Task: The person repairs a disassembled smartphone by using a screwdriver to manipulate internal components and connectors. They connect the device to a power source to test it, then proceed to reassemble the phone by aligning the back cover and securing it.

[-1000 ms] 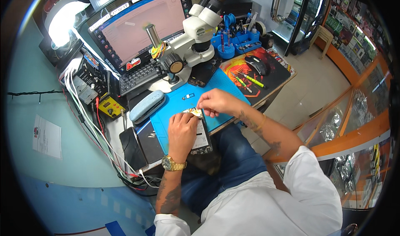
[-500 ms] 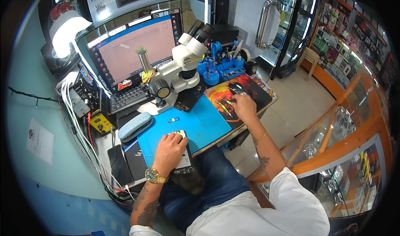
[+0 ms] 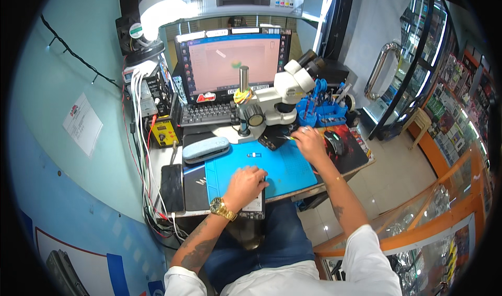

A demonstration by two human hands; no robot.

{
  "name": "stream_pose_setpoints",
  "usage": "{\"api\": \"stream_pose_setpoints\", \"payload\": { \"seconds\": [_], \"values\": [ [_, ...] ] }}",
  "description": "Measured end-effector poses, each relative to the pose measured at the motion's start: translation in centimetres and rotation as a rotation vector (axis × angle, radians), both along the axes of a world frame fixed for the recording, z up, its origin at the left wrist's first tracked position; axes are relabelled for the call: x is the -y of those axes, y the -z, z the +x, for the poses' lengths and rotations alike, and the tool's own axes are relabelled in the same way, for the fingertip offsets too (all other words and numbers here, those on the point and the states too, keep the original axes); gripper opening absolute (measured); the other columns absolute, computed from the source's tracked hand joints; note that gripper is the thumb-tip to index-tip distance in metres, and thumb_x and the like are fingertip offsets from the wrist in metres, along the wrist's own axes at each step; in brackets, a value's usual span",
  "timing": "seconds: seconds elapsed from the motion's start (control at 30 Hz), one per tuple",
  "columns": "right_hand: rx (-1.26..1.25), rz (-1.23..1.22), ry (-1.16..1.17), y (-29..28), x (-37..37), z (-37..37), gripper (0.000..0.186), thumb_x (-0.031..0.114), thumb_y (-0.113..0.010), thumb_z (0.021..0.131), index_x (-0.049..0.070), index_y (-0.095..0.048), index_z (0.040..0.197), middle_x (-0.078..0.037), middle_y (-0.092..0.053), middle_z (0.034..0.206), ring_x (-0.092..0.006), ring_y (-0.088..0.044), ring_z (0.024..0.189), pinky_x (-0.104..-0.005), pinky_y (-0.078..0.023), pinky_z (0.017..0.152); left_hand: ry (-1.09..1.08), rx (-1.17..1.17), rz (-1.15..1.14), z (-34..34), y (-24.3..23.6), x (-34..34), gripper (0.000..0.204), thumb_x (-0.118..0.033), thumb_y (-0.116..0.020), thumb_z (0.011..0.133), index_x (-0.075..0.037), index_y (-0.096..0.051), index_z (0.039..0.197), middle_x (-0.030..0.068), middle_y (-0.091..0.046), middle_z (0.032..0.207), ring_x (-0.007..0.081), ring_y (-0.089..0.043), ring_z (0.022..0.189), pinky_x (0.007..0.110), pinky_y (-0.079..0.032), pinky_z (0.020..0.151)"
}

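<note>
My left hand (image 3: 246,186) is curled over the top of an opened phone (image 3: 254,208) at the front edge of the blue work mat (image 3: 285,178). Its fingers grip the phone's upper side and hide much of it; dark inner parts show at the lower end. Over the mat's far right corner, my right hand (image 3: 309,141) pinches a slim screwdriver (image 3: 290,137) with a yellow-green handle, its thin end pointing left. A dark phone piece (image 3: 270,141) lies just beyond that tip. On the mat's middle is a small white-and-blue item (image 3: 254,155).
A microscope (image 3: 285,100) stands behind the mat, before a monitor (image 3: 230,61) and keyboard (image 3: 206,113). Left are a grey-blue case (image 3: 205,149), a dark phone (image 3: 172,187) and cables. A mouse (image 3: 333,143) and blue tool holder (image 3: 330,114) sit right.
My right hand has lifted from the tools on the mouse pad and moved left with a screwdriver. My left hand stays on the phone. The whole view has shifted and turned.
</note>
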State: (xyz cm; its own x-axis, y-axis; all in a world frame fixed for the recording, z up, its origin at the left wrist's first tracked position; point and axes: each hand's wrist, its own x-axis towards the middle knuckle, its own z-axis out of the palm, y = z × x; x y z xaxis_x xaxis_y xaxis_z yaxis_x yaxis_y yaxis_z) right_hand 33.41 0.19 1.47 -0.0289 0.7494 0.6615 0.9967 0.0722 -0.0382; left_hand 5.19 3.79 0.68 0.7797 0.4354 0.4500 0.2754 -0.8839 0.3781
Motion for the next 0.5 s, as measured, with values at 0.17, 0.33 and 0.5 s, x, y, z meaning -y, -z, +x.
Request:
{"api": "stream_pose_setpoints", "payload": {
  "seconds": [0.17,0.33,0.5],
  "values": [
    [0.073,-0.057,-0.079,3.7,-4.1,1.6,0.009,0.009,-0.063,0.080,0.011,-0.068,0.088,-0.006,-0.062,0.083,-0.0273,-0.058,0.088,-0.0417,-0.042,0.073,-0.003,0.101,-0.117,0.5,0.2,0.0,0.010,-0.009,-0.070,0.080,-0.006,-0.070,0.089,0.0107,-0.065,0.075,0.0330,-0.063,0.072,0.043,-0.049,0.064],
    [-0.128,0.085,0.127,1.5,-0.8,-1.3,0.010,0.012,-0.067,0.082,0.009,-0.070,0.091,-0.011,-0.067,0.092,-0.0320,-0.063,0.090,-0.0447,-0.048,0.077,-0.068,0.202,-0.245,-1.9,0.3,-1.0,0.016,-0.003,-0.069,0.080,-0.003,-0.071,0.096,0.0095,-0.064,0.074,0.0225,-0.064,0.068,0.034,-0.053,0.065],
    [-0.307,-0.503,0.659,-1.2,6.4,-1.4,0.026,0.027,-0.077,0.077,0.003,-0.070,0.084,-0.018,-0.071,0.089,-0.0368,-0.069,0.086,-0.0480,-0.053,0.074,-0.100,0.198,-0.345,-3.5,0.3,-2.3,0.015,-0.004,-0.070,0.080,-0.003,-0.072,0.095,0.0087,-0.066,0.077,0.0208,-0.066,0.071,0.032,-0.051,0.063]
  ]
}}
